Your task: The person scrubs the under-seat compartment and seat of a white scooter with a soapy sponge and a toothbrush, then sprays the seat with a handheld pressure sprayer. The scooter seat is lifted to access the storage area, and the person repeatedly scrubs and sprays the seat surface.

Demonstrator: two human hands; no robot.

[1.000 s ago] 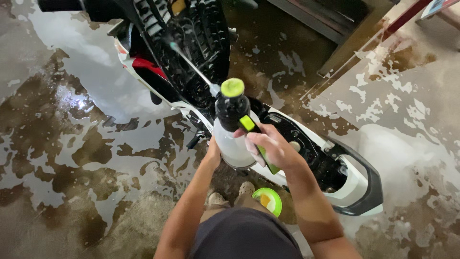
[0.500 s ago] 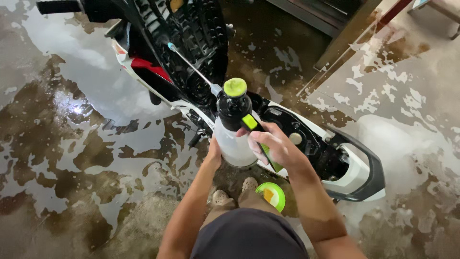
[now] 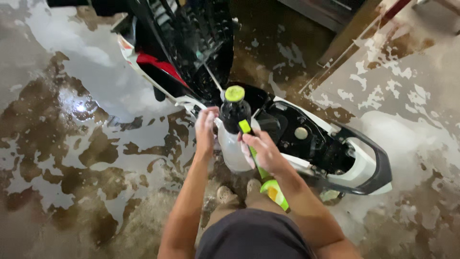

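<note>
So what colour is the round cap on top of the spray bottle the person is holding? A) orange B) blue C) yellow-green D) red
C. The round cap on top of the spray bottle is yellow-green, above a black upper part and a pale, see-through body. The left hand and right hand hold the bottle on either side.

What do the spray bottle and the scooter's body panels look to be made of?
The spray bottle looks like plastic: a cloudy, see-through tank under a glossy black head and a matt lime-green cap. The scooter's body panels seem to be glossy moulded plastic, white with black trim, though painted metal cannot be ruled out.
</note>
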